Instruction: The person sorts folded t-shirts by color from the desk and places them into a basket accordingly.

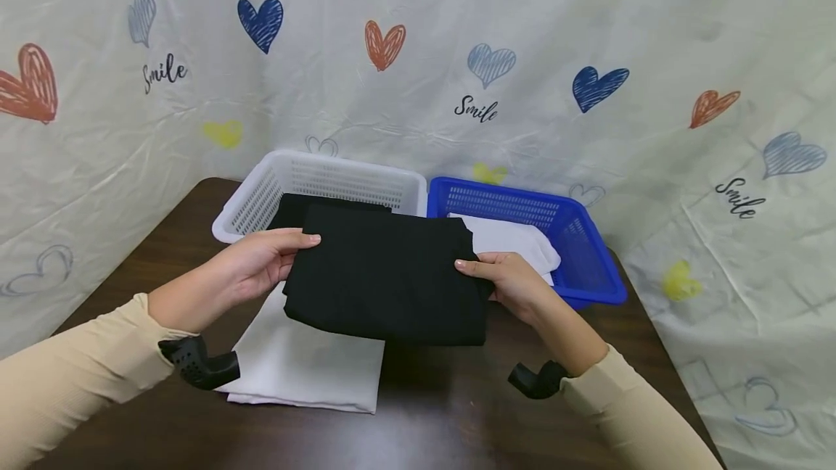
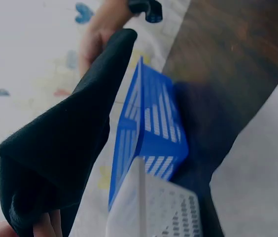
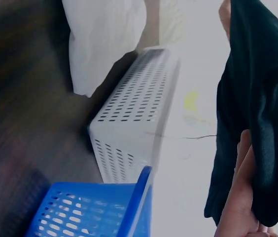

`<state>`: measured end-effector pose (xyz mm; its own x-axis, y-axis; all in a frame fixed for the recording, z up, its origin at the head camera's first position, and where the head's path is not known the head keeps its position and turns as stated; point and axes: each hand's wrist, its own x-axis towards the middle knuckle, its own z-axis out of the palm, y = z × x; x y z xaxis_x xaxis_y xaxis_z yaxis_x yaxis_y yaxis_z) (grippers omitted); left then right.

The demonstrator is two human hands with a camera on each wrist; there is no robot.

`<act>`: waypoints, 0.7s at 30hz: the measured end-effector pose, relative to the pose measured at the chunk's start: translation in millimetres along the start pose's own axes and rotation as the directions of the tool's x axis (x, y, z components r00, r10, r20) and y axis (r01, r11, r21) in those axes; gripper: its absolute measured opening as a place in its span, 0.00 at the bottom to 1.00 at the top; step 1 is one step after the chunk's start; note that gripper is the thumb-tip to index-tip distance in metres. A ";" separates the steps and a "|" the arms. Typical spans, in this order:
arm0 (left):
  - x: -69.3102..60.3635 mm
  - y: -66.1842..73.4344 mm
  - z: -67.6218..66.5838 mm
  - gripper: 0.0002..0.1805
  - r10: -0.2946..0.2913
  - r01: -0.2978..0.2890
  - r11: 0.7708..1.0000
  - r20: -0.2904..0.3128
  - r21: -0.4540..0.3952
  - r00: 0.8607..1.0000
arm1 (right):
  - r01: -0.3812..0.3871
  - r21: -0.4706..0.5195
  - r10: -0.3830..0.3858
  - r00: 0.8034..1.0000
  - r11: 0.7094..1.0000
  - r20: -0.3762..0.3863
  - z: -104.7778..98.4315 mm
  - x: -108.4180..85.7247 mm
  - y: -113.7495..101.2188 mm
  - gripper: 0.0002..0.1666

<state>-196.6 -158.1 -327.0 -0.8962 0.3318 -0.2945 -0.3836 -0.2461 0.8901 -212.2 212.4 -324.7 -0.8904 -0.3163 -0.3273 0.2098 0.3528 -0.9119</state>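
Observation:
A folded black cloth (image 1: 388,278) is held up above the table between both hands. My left hand (image 1: 257,267) pinches its left edge, thumb on top and fingers underneath. At the opposite edge my right hand (image 1: 512,281) grips it the same way, thumb over the fabric. In the left wrist view the black cloth (image 2: 65,133) is seen edge-on with its layers folded together. The right wrist view shows fingers (image 3: 240,197) against the fabric's lower end. Beneath, a folded white cloth (image 1: 313,368) lies on the table, partly hidden by the black one.
A white basket (image 1: 353,165) stands at the back left with another black cloth (image 1: 287,209) in it. Beside it on the right is a blue basket (image 1: 591,267) holding white cloth (image 1: 516,238). Both stand on a dark wooden table (image 1: 451,412), before a heart-patterned curtain (image 1: 418,107).

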 end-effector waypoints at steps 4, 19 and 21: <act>4.1 10.3 -4.0 0.06 0.005 -0.005 0.999 0.002 0.033 1.000 | -0.002 -0.014 0.002 1.000 1.000 -0.005 0.6 8.6 -8.7 0.25; 19.6 37.6 -11.2 0.12 0.053 -0.052 0.998 -0.026 0.040 0.998 | -0.023 0.012 0.022 0.999 1.000 0.025 -7.1 39.9 -33.0 0.29; 21.6 40.3 -14.8 0.12 0.047 -0.046 0.999 -0.026 0.028 0.999 | -0.021 0.030 0.020 0.999 0.999 0.028 -5.7 44.0 -35.9 0.31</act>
<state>-234.7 -174.3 -302.7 -0.9187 0.2958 -0.2617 -0.3355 -0.2352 0.9122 -261.2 190.8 -305.0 -0.8744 -0.3337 -0.3521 0.2404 0.3324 -0.9120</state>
